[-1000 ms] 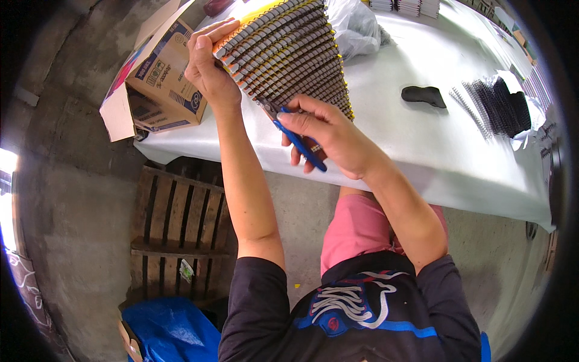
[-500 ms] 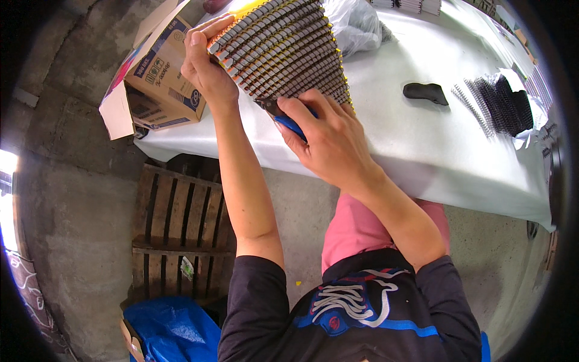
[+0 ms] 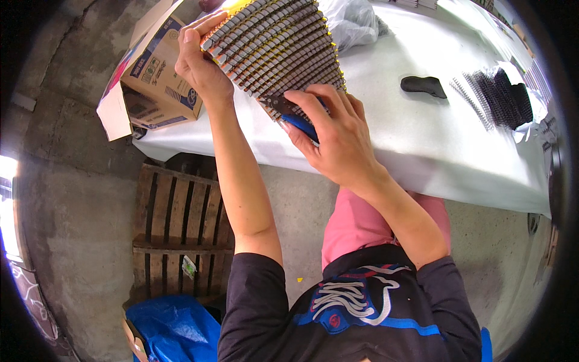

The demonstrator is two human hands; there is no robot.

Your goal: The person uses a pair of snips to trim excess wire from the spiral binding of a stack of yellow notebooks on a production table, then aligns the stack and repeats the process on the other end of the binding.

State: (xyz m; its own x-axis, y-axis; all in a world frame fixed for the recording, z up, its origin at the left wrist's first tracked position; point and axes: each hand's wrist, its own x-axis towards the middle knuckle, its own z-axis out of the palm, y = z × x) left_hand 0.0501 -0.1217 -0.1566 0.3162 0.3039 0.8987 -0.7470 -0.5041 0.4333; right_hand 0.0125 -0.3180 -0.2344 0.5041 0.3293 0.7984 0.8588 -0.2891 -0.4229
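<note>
A thick stack of spiral-bound notebooks is tilted up over the table's near edge, its rows of wire coils facing me. My left hand grips the stack's left side, fingers behind it and thumb on the edge. Blue-handled pliers are in my right hand, which is closed around the handles. Their dark jaws touch the coil ends at the lower corner of the stack. Exactly what the jaw tips hold is too small to make out.
An open cardboard box stands left on the white-covered table. A clear plastic bag lies behind the stack. To the right are a black object and a bundle of black coils. A wooden pallet and blue plastic lie below.
The pliers and my right hand have shifted slightly right, and their jaws show more now. The stack and my left hand have moved a little left.
</note>
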